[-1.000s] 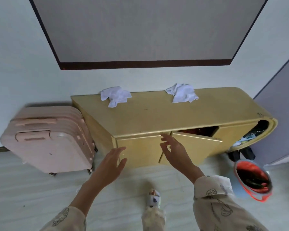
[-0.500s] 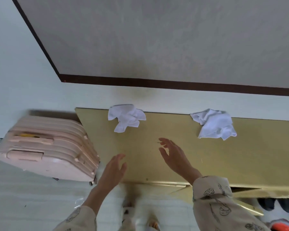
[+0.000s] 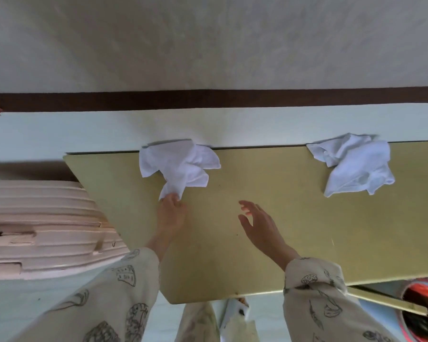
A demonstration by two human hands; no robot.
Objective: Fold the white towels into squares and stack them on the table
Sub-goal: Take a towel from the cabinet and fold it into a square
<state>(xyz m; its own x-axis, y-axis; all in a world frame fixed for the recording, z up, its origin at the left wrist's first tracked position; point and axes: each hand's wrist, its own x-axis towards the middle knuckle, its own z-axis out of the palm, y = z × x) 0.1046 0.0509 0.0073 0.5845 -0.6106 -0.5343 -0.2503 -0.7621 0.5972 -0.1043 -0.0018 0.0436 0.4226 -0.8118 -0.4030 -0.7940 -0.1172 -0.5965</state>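
Observation:
Two crumpled white towels lie on the yellow table (image 3: 269, 174) against the wall. The left towel (image 3: 181, 166) sits near the table's back left edge. My left hand (image 3: 171, 211) pinches its near corner. The right towel (image 3: 353, 166) lies bunched at the back right, untouched. My right hand (image 3: 260, 225) hovers over the bare middle of the table with its fingers spread and holds nothing.
A pink ribbed suitcase (image 3: 42, 230) stands on the floor just left of the table. A cabinet door (image 3: 386, 302) hangs ajar below the table's front right edge, beside an orange-rimmed container (image 3: 420, 312). The wall runs right behind the table.
I have stepped closer, so the table fills the view. My left hand reached forward and took hold of the left towel's corner. My right hand stays open over the table.

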